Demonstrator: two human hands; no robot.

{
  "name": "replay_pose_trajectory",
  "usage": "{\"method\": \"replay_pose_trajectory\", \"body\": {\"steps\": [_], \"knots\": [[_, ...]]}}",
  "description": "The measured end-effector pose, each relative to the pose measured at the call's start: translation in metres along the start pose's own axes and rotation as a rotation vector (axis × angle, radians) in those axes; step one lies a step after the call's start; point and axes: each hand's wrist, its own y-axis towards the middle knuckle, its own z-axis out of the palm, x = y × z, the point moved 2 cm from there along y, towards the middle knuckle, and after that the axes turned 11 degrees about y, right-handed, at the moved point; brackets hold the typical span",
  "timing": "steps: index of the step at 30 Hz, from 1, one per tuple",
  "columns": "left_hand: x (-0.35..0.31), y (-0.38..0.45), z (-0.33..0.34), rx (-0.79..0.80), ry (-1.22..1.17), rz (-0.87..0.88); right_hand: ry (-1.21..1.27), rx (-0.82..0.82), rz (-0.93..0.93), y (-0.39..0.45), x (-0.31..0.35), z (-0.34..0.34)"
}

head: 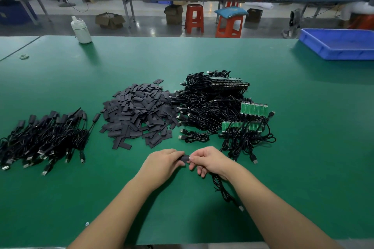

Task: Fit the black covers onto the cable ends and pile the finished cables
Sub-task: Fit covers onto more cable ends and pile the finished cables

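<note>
My left hand (165, 160) and my right hand (208, 159) meet low over the green table and both pinch one black cover (185, 158) between them. The cable (222, 190) of that piece trails from under my right hand toward the table's near edge. A heap of loose black covers (137, 115) lies straight ahead. To its right sits a tangle of bare cables (212, 105) with green circuit boards (254, 109) on their ends. A pile of covered cables (42, 137) lies at the left.
A white bottle (81, 30) stands at the table's far left edge and a blue tray (340, 44) at the far right. Beyond the green table (303, 127) are orange stools, cardboard boxes and long benches.
</note>
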Motion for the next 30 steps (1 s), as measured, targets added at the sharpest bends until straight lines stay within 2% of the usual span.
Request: {"method": "replay_pose_trajectory", "body": {"steps": [5, 12, 24, 27, 30], "knots": [[-0.005, -0.002, -0.001, -0.057, -0.086, 0.012, -0.038, 0.005, -0.005, -0.003, -0.002, 0.004], [-0.004, -0.002, 0.003, -0.039, -0.25, -0.024, -0.082, -0.036, -0.015, -0.002, -0.003, 0.005], [-0.009, -0.001, 0.008, -0.04, -0.207, 0.011, -0.265, -0.041, -0.023, -0.005, -0.003, 0.007], [-0.011, 0.001, 0.009, -0.033, -0.178, 0.015, -0.227, -0.019, -0.023, -0.005, -0.004, 0.008], [-0.013, 0.004, 0.011, -0.011, -0.174, 0.001, -0.055, 0.009, -0.015, -0.006, -0.003, 0.01]]}}
